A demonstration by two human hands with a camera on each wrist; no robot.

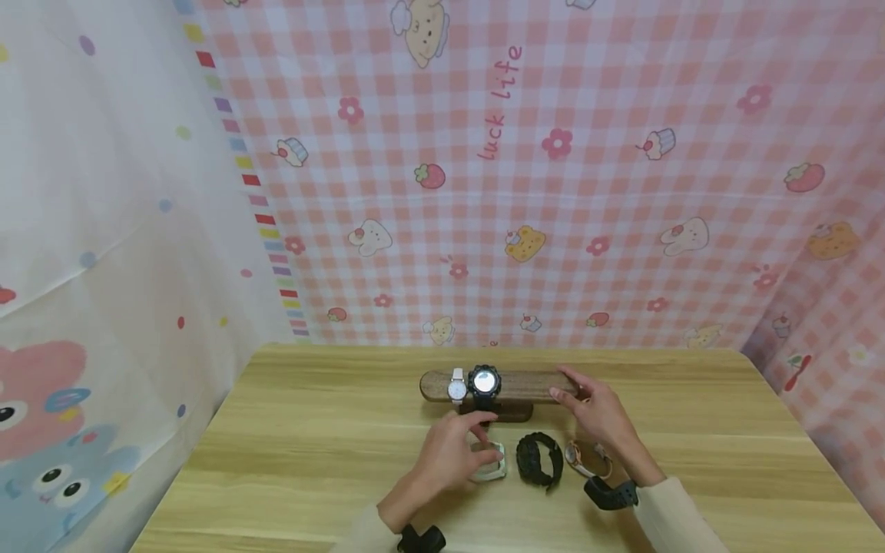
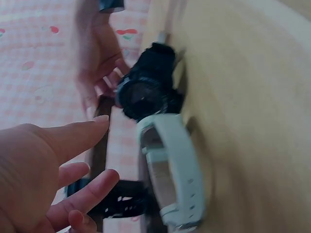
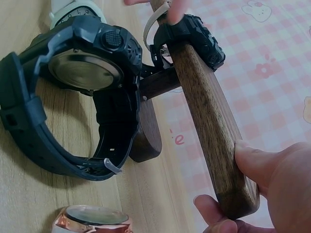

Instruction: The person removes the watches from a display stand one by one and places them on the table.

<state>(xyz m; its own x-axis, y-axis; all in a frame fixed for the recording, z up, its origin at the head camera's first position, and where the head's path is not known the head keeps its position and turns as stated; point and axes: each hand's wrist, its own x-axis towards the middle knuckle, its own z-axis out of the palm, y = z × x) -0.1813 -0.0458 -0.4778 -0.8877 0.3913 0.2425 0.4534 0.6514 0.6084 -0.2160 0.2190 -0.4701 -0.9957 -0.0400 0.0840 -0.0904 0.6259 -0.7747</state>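
A dark wooden watch stand (image 1: 527,382) carries a small white-strapped watch (image 1: 457,388) and, beside it, a black watch with a bright dial (image 1: 485,379). My right hand (image 1: 603,412) grips the right end of its bar, thumb on one side and fingers on the other. My left hand (image 1: 449,452), thumb and fingers spread with nothing between them, hovers at a pale mint watch (image 1: 495,467) in front of the stand. In the left wrist view the mint watch (image 2: 182,165) lies beyond the fingertips, its strap looped.
On the wooden table (image 1: 297,453), a black watch (image 1: 531,461) stands on its looped strap right of the mint one. Farther right, under the right forearm, sits a rose-gold watch with a light strap (image 1: 579,458). A pink checked cloth (image 1: 442,292) hangs behind the table.
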